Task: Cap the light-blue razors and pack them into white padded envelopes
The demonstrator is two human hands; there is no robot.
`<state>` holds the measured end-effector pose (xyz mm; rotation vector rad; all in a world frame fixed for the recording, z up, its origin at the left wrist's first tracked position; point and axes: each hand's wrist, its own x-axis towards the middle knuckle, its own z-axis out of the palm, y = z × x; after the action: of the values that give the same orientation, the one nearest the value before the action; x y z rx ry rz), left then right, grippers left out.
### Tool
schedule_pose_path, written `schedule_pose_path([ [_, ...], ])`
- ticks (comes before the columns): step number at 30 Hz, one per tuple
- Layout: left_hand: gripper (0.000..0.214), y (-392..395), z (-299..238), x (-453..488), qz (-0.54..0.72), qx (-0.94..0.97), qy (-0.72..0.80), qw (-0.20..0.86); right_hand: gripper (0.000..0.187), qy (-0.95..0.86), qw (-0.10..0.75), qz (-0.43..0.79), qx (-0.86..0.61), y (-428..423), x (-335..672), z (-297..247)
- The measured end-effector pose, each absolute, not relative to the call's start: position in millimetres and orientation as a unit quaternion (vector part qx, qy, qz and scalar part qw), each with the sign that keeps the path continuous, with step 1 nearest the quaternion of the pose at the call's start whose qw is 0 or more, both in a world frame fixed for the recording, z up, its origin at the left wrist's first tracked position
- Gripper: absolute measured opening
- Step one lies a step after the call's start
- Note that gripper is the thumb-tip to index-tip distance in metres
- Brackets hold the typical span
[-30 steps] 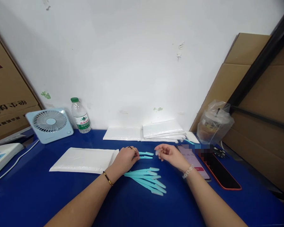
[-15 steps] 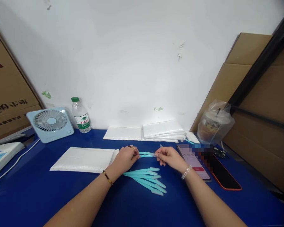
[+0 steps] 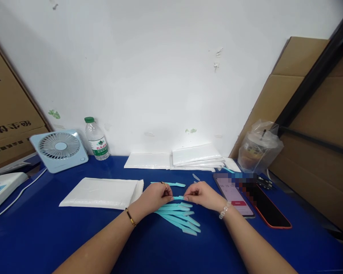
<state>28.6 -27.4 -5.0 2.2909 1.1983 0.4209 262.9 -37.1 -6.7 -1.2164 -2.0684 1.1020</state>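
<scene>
My left hand (image 3: 156, 197) and my right hand (image 3: 201, 195) meet over the blue table (image 3: 45, 236), both pinching one turquoise plastic stick (image 3: 178, 198) between their fingertips. Just below them lies a fanned pile of several turquoise sticks (image 3: 178, 217). Another single turquoise stick (image 3: 171, 184) lies on the table just behind my left hand. A small clear cap (image 3: 196, 177) lies behind my right hand. A white padded envelope (image 3: 100, 193) lies flat to the left of my left hand.
A stack of white envelopes (image 3: 185, 160) sits by the wall. A small blue fan (image 3: 59, 150) and a water bottle (image 3: 96, 139) stand at the back left. Two phones (image 3: 251, 198) lie to the right, with a bagged drink cup (image 3: 258, 150) and cardboard boxes (image 3: 311, 125) behind.
My hands came nearer to me, leaving one stick on the table behind, and now pinch another stick above the pile. The small clear cap left my right hand and lies behind it.
</scene>
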Motion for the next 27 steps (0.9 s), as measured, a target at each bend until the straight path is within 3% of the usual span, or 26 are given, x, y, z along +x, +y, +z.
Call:
schedule_pose_path([
  [4,0.023,-20.8,-1.8,23.8,0.205,0.841,0.477,0.154,0.018,-0.739,0.308,0.225,-0.555,-27.8,286.5,0.9],
  [8,0.017,-11.6,-4.6,18.0,0.169,0.831,0.520,0.102,0.012,-0.709,0.272,0.130,-0.638,-19.4,303.1,-2.8],
  [15,0.007,-6.4,-7.1,15.6,0.165,0.822,0.527,0.137,0.009,-0.731,0.240,0.175,-0.614,-17.8,291.3,-18.4],
  [21,0.013,-6.4,-5.5,12.0,0.216,0.802,0.516,0.209,0.022,-0.707,0.322,0.309,-0.548,-21.9,283.7,-10.6],
  [27,0.029,-13.9,1.1,16.7,0.257,0.786,0.493,0.270,0.031,-0.670,0.392,0.335,-0.534,-22.8,279.7,-6.4],
])
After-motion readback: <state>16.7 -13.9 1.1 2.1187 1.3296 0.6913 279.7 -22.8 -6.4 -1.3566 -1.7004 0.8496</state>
